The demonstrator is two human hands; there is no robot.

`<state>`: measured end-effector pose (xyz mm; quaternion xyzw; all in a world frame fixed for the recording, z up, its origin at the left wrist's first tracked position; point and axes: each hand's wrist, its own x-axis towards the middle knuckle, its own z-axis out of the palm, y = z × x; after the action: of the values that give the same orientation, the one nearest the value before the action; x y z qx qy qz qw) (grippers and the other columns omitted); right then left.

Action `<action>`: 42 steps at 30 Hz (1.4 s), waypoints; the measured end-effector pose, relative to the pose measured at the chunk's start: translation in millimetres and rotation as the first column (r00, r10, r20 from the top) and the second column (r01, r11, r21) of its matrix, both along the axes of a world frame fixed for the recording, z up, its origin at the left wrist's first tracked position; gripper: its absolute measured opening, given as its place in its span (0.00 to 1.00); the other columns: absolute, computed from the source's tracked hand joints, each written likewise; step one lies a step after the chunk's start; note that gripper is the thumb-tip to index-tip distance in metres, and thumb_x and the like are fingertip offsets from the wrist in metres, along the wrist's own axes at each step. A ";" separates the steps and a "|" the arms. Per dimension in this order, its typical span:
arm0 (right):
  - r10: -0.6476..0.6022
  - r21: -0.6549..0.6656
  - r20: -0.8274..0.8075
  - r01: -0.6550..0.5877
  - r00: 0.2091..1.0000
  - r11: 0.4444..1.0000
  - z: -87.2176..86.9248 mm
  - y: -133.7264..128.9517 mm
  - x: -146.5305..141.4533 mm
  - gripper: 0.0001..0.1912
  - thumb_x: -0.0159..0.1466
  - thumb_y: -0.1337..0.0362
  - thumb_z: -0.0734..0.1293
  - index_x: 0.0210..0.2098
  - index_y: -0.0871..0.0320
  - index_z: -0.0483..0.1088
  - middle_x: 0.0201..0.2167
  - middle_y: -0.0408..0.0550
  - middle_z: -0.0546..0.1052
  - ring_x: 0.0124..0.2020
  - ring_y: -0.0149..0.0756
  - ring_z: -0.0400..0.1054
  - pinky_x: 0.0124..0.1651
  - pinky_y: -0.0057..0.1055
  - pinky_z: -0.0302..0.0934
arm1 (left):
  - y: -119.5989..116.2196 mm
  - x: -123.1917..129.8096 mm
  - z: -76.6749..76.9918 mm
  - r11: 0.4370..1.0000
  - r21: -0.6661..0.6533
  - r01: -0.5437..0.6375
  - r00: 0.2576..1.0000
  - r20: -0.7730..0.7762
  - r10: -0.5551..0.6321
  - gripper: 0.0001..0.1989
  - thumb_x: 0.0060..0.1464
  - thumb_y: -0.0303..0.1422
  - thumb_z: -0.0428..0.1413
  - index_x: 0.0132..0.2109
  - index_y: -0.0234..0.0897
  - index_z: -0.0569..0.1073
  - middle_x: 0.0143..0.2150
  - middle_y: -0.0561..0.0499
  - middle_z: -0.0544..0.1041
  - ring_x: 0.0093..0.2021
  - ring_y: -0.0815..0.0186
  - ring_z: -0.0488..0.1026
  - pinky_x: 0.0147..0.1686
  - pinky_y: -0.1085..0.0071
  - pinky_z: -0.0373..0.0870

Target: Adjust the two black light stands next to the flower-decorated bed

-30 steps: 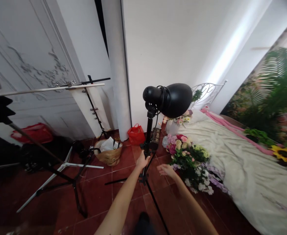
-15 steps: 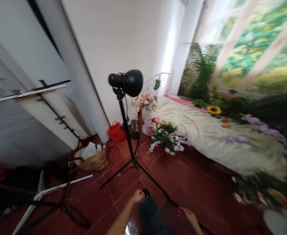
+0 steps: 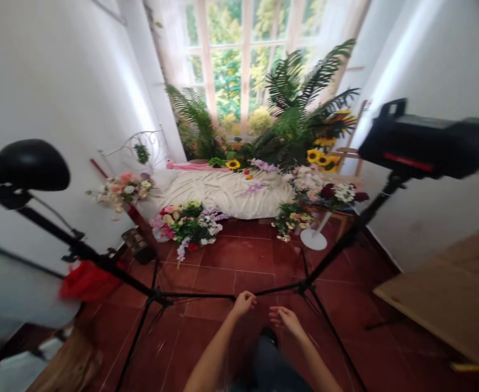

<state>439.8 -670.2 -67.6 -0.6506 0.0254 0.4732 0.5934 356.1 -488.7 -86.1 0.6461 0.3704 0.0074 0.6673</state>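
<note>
My left hand (image 3: 245, 302) hovers low at the centre of the view, its fingers loosely curved and nothing visible in them. Beside it, to the right, is my right hand (image 3: 283, 317), fingers slightly apart, also without anything in it. The hands do not touch each other. In the picture both lie over the gap between two black tripod stands: the left stand (image 3: 135, 284) carries a black lamp (image 3: 35, 165), the right stand (image 3: 345, 239) a black boxy light (image 3: 423, 142). Whether a finger touches a stand leg I cannot tell.
A bed with a cream sheet (image 3: 223, 195) stands before a window backdrop (image 3: 243, 71). Flower bunches (image 3: 192, 226), palm leaves (image 3: 292, 103) and a white round-based stand (image 3: 313, 239) surround it. A red bag (image 3: 90, 280), a basket (image 3: 66, 362) and a brown board (image 3: 447, 288) flank the tiled floor (image 3: 207, 337).
My view has swung right, from the lamp at the wall to the bed and window. The right light has come into view. My hands are closer together in the picture.
</note>
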 end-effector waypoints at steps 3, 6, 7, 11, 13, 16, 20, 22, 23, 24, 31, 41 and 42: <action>-0.080 0.013 0.011 0.080 0.997 0.997 3.0 -38.7 31.0 0.10 0.57 0.62 0.63 0.36 0.60 0.71 0.32 0.52 0.78 0.26 0.30 0.72 0.26 0.23 0.63 | -20.1 42.9 1.7 0.989 0.088 0.122 0.992 -0.023 -0.120 0.08 0.51 0.32 0.49 0.34 0.32 0.69 0.25 0.53 0.74 0.23 0.71 0.69 0.29 0.73 0.66; -0.144 0.046 0.016 0.144 0.989 0.989 13.7 -73.8 67.7 0.11 0.60 0.62 0.61 0.39 0.60 0.70 0.35 0.52 0.77 0.28 0.28 0.73 0.29 0.23 0.63 | -39.9 90.8 3.2 0.949 0.221 0.226 0.974 -0.064 -0.217 0.08 0.50 0.32 0.49 0.34 0.33 0.70 0.27 0.52 0.75 0.27 0.69 0.71 0.33 0.71 0.67; -0.172 0.057 0.019 0.170 0.985 0.984 19.7 -85.6 81.2 0.11 0.60 0.63 0.60 0.39 0.60 0.70 0.36 0.52 0.77 0.28 0.28 0.73 0.30 0.23 0.63 | -46.9 109.3 5.4 0.929 0.267 0.257 0.966 -0.065 -0.249 0.07 0.50 0.32 0.49 0.33 0.33 0.70 0.28 0.51 0.75 0.29 0.68 0.72 0.35 0.71 0.67; -0.265 0.153 -0.006 0.263 0.964 0.953 56.4 -134.7 142.6 0.13 0.61 0.62 0.60 0.43 0.59 0.69 0.39 0.52 0.77 0.32 0.29 0.73 0.37 0.27 0.65 | -81.2 197.0 31.9 0.843 0.434 0.318 0.934 0.009 -0.357 0.06 0.49 0.31 0.51 0.34 0.34 0.70 0.33 0.49 0.75 0.36 0.66 0.72 0.41 0.69 0.67; -0.311 0.241 -0.072 0.319 0.948 0.916 79.5 -158.0 177.9 0.14 0.61 0.61 0.60 0.44 0.58 0.68 0.40 0.52 0.77 0.34 0.30 0.73 0.40 0.29 0.65 | -102.8 246.9 55.6 0.824 0.488 0.289 0.917 0.106 -0.384 0.08 0.48 0.32 0.53 0.37 0.35 0.69 0.37 0.49 0.75 0.39 0.67 0.72 0.44 0.68 0.67; -0.334 0.386 -0.248 0.409 0.909 0.827 112.2 -185.7 234.1 0.14 0.63 0.59 0.59 0.43 0.58 0.68 0.40 0.51 0.76 0.35 0.30 0.73 0.41 0.29 0.66 | -137.8 320.7 95.8 0.848 0.489 0.204 0.869 0.309 -0.387 0.14 0.48 0.32 0.55 0.43 0.36 0.68 0.44 0.47 0.73 0.44 0.67 0.71 0.49 0.67 0.65; -0.268 0.554 -0.362 0.437 0.893 0.708 140.4 -202.9 302.3 0.14 0.65 0.61 0.55 0.42 0.60 0.68 0.39 0.49 0.76 0.35 0.27 0.72 0.38 0.24 0.66 | -178.5 396.1 134.8 0.866 0.478 0.147 0.760 0.506 -0.408 0.25 0.45 0.29 0.57 0.52 0.36 0.63 0.53 0.43 0.68 0.54 0.65 0.65 0.57 0.62 0.57; -0.246 0.575 -0.371 0.430 0.895 0.696 148.0 -202.8 328.7 0.15 0.66 0.62 0.53 0.41 0.61 0.67 0.37 0.49 0.76 0.33 0.26 0.72 0.36 0.22 0.66 | -193.3 417.9 142.7 0.871 0.466 0.152 0.741 0.530 -0.413 0.27 0.45 0.27 0.56 0.54 0.36 0.60 0.54 0.43 0.67 0.55 0.64 0.64 0.57 0.61 0.57; -0.230 0.573 -0.385 0.427 0.894 0.700 150.9 -200.9 339.7 0.15 0.66 0.62 0.52 0.40 0.62 0.67 0.35 0.50 0.76 0.32 0.26 0.71 0.34 0.21 0.66 | -198.9 424.9 144.2 0.875 0.457 0.159 0.742 0.530 -0.411 0.28 0.44 0.25 0.56 0.54 0.36 0.60 0.53 0.43 0.68 0.54 0.64 0.65 0.57 0.61 0.58; -0.208 0.570 -0.405 0.424 0.890 0.704 153.6 -198.0 349.2 0.16 0.67 0.62 0.52 0.39 0.63 0.67 0.33 0.50 0.76 0.30 0.25 0.71 0.32 0.20 0.65 | -203.2 429.8 144.6 0.879 0.446 0.167 0.746 0.527 -0.409 0.28 0.44 0.24 0.56 0.54 0.36 0.60 0.52 0.43 0.69 0.53 0.64 0.66 0.56 0.61 0.59; -0.025 0.593 -0.548 0.409 0.836 0.693 172.8 -178.5 379.9 0.15 0.67 0.60 0.54 0.34 0.64 0.66 0.26 0.45 0.73 0.27 0.23 0.69 0.26 0.15 0.63 | -208.4 446.9 156.6 0.904 0.390 0.177 0.784 0.500 -0.369 0.21 0.47 0.29 0.54 0.50 0.36 0.63 0.44 0.47 0.73 0.44 0.66 0.71 0.49 0.65 0.65; -0.055 0.604 -0.422 0.326 0.905 0.727 172.3 -171.7 392.8 0.11 0.66 0.64 0.56 0.33 0.64 0.65 0.20 0.41 0.69 0.19 0.20 0.63 0.21 0.11 0.61 | -218.3 459.8 181.8 0.909 0.397 0.128 0.815 0.481 -0.325 0.20 0.50 0.46 0.52 0.44 0.35 0.67 0.44 0.44 0.72 0.50 0.62 0.67 0.52 0.66 0.60; -0.084 0.599 -0.348 0.291 0.934 0.746 170.2 -170.6 394.0 0.10 0.65 0.64 0.57 0.33 0.63 0.65 0.21 0.42 0.69 0.19 0.20 0.63 0.22 0.12 0.62 | -218.1 458.7 182.2 0.910 0.390 0.139 0.811 0.483 -0.331 0.20 0.50 0.47 0.52 0.44 0.35 0.67 0.44 0.44 0.72 0.50 0.62 0.67 0.52 0.66 0.60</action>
<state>833.8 -840.8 102.6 -0.3232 0.0176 0.4832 0.8135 814.8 -706.8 96.1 0.7631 0.0769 0.1679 0.6193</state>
